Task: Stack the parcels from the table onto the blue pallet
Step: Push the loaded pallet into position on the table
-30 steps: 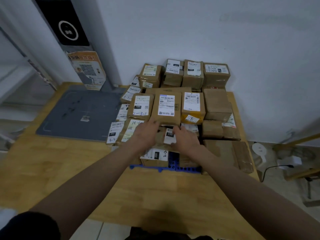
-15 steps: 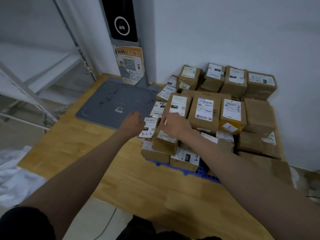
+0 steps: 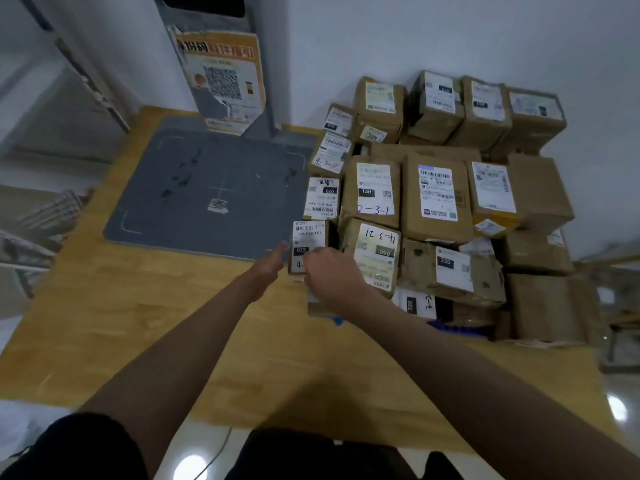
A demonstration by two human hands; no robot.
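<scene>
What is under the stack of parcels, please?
Under the parcels a blue pallet shows only at the near edge, lying on the wooden table. The rest of it is covered by boxes.

Bare wooden table (image 3: 114,317) and grey mat (image 3: 207,188) lie open left of the crowded parcels (image 3: 436,202).

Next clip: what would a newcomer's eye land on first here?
The heap of brown labelled parcels on the right against the wall, nearly hiding the blue pallet beneath. At its near-left corner both hands meet on a small parcel labelled 032: left hand alongside, right hand on its front.
</scene>
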